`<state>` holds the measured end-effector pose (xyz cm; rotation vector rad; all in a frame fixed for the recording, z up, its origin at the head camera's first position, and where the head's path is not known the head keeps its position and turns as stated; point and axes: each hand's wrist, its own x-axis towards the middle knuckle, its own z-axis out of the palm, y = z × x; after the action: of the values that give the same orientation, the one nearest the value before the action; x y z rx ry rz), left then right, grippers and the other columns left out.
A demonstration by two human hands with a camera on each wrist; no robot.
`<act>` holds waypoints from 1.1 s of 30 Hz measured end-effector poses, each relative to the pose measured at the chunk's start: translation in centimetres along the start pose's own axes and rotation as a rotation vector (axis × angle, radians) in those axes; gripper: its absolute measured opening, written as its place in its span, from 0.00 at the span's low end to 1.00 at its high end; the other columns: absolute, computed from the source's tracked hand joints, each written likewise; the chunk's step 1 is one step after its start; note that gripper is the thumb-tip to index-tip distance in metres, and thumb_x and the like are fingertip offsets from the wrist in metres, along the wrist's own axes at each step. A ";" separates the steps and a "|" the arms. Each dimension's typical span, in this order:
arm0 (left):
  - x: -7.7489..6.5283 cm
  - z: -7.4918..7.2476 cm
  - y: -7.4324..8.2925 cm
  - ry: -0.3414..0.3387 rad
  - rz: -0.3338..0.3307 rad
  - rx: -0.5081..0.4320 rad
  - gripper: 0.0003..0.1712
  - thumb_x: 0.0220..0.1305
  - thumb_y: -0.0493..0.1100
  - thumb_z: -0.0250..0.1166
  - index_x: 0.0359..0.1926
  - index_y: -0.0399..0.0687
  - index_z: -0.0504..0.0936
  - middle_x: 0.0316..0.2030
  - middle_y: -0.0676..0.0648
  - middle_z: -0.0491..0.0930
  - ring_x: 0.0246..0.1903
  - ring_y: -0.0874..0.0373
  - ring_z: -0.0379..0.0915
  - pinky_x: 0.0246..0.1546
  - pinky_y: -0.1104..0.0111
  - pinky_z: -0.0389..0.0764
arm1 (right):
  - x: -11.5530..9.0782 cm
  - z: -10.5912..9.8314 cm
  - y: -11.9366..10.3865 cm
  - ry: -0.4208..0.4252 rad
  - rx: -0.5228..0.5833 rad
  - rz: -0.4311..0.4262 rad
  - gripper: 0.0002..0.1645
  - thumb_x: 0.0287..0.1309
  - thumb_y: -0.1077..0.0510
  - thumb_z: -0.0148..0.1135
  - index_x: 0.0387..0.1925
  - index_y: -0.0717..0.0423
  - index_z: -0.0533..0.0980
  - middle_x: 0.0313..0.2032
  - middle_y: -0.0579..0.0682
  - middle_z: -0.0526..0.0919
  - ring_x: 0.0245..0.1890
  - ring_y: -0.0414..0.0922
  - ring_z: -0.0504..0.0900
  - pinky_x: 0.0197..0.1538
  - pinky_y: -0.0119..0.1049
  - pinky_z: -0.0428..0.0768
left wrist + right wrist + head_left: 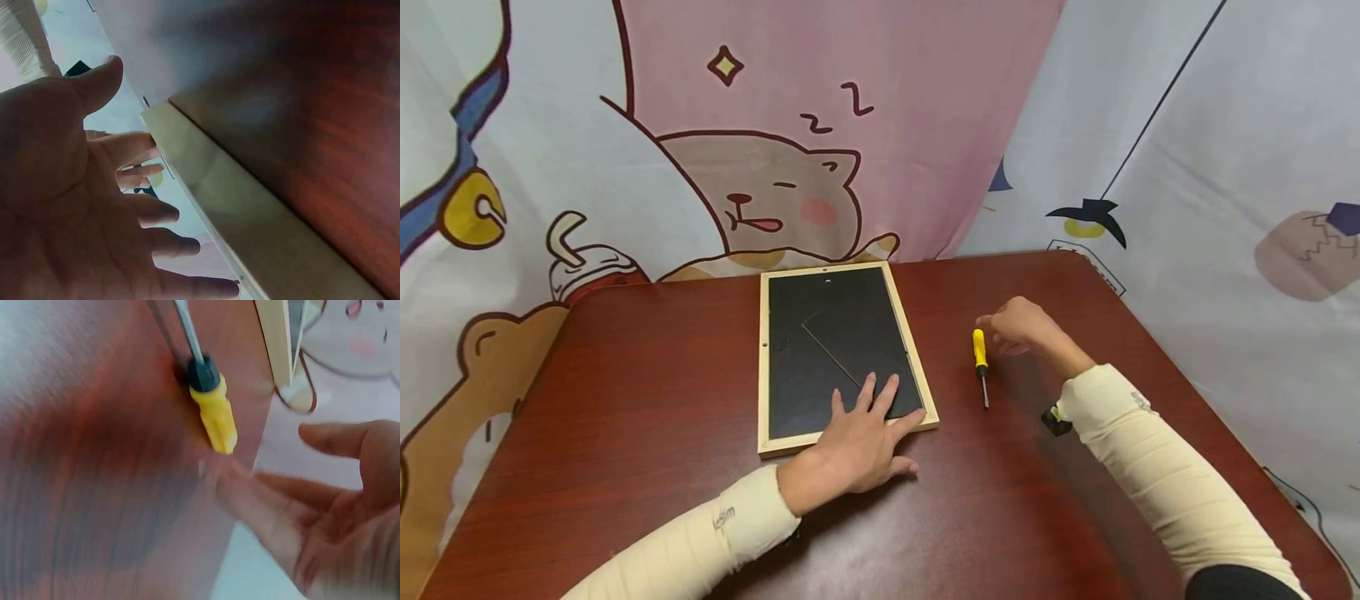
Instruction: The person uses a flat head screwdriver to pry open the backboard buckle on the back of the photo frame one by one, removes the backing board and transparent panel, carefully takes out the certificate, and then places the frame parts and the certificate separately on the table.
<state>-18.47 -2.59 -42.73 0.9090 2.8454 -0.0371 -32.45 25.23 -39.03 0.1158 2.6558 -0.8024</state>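
Note:
A picture frame with a pale wooden border (764, 375) lies face down on the table, its black backing panel (838, 333) uppermost. My left hand (857, 446) rests with spread fingers over the frame's near right corner. In the left wrist view the wooden side (225, 194) runs past the straight fingers of that hand (69, 194). To the right of the frame lies a screwdriver (980, 352) with a yellow and black handle, its metal tip toward me. Beside the handle end is my right hand (1024, 325); in the right wrist view its thumb (331, 439) stands apart and nothing is held.
The reddish-brown wooden table (662, 367) extends around the frame on all sides. Behind it hangs a cartoon-printed curtain (940, 125). A small black device (1057, 421) shows under my right wrist. A thin cable (1311, 504) runs along the right edge.

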 end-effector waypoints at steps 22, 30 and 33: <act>0.5 -0.1 -1.8 -0.021 0.050 -0.055 0.44 0.65 0.34 0.55 0.71 0.85 0.56 0.75 0.43 0.50 0.73 0.39 0.47 0.57 0.36 0.66 | 3.0 1.5 0.4 -0.137 0.207 0.159 0.24 0.56 0.55 0.70 0.44 0.71 0.73 0.38 0.59 0.77 0.30 0.47 0.82 0.39 0.40 0.85; 0.5 -0.1 -1.8 -0.026 0.052 -0.058 0.45 0.65 0.32 0.55 0.71 0.84 0.56 0.75 0.43 0.50 0.73 0.40 0.47 0.57 0.36 0.66 | 3.7 1.6 0.3 -0.115 0.223 0.196 0.19 0.56 0.62 0.68 0.44 0.70 0.74 0.37 0.56 0.76 0.28 0.45 0.82 0.38 0.38 0.85; 0.5 -0.2 -1.7 -0.028 0.053 -0.062 0.45 0.65 0.32 0.55 0.71 0.84 0.57 0.75 0.43 0.50 0.73 0.40 0.47 0.58 0.36 0.66 | 3.6 1.5 0.7 -0.142 0.282 0.189 0.18 0.58 0.63 0.65 0.46 0.72 0.74 0.38 0.57 0.75 0.28 0.44 0.82 0.39 0.38 0.85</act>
<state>-19.93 -3.70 -42.71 0.9625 2.7789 0.0444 -35.22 24.94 -41.88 0.3623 2.3446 -1.0730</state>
